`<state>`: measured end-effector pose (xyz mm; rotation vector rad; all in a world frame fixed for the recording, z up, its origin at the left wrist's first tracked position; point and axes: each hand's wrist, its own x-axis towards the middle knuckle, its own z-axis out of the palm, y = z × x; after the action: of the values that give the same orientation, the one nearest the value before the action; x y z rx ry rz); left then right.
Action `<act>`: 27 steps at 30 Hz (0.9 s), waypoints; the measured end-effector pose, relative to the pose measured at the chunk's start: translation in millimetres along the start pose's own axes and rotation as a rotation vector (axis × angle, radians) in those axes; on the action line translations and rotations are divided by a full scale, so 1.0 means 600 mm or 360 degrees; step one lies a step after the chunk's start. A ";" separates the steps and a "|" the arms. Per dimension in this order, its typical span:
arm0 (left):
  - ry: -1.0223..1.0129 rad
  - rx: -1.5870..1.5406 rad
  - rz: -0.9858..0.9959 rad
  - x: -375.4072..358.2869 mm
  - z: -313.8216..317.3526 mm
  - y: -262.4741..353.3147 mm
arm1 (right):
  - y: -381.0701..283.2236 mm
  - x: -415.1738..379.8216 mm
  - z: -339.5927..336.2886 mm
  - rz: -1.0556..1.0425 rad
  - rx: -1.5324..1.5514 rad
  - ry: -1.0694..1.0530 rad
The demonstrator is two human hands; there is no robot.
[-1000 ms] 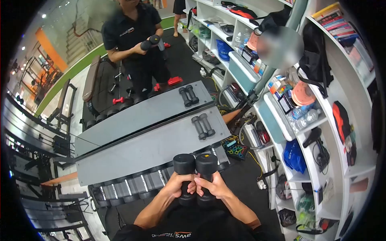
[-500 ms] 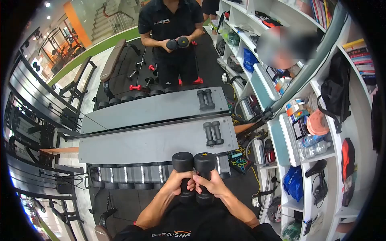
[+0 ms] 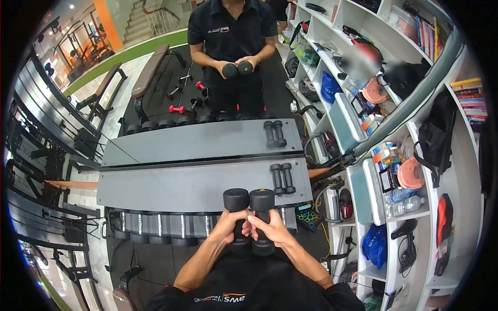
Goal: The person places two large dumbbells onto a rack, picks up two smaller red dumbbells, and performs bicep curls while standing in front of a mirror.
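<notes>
In front of my chest I hold two black dumbbells upright, side by side and nearly touching. My left hand [image 3: 230, 226] wraps around the handle of the left dumbbell [image 3: 236, 199]. Around the handle of the right dumbbell [image 3: 262, 200], which has a yellow mark on its top, my right hand [image 3: 271, 228] is closed. The thumbs meet between the two handles. Both lower ends hang below my hands, close to my black shirt [image 3: 244, 280]. Beyond them lies a grey board [image 3: 176, 181], with a pair of small grey dumbbells [image 3: 282, 179] at its right end.
A rack of dumbbells [image 3: 161, 225] runs below the board's front edge. Behind the board, a mirror reflects my torso [image 3: 233, 39] and the dumbbells. White shelves [image 3: 428, 207] full of bags, bottles and books stand at the right. Gym machines [image 3: 46, 155] line the left side.
The view has shifted slightly, so the board and mirror reflection appear a little lower and farther right. Both hands keep their grip, and the dumbbells sit slightly higher in the view.
</notes>
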<state>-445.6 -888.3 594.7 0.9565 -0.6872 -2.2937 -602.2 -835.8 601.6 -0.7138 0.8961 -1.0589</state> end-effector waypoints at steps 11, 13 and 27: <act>0.0246 -0.0022 -0.0039 0.089 -0.049 -0.004 | 0.037 0.082 -0.057 0.0064 0.0084 0.0090; 0.0284 -0.0014 -0.0046 0.112 -0.060 -0.007 | 0.053 0.099 -0.073 0.0044 0.0013 0.0153; 0.0543 0.0084 -0.0153 0.240 -0.163 -0.075 | 0.114 0.211 -0.187 0.0237 -0.0212 0.0581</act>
<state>-470.5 -974.4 438.6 1.3906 -0.5673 -2.1242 -645.1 -939.9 457.8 -0.5608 1.3232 -1.0194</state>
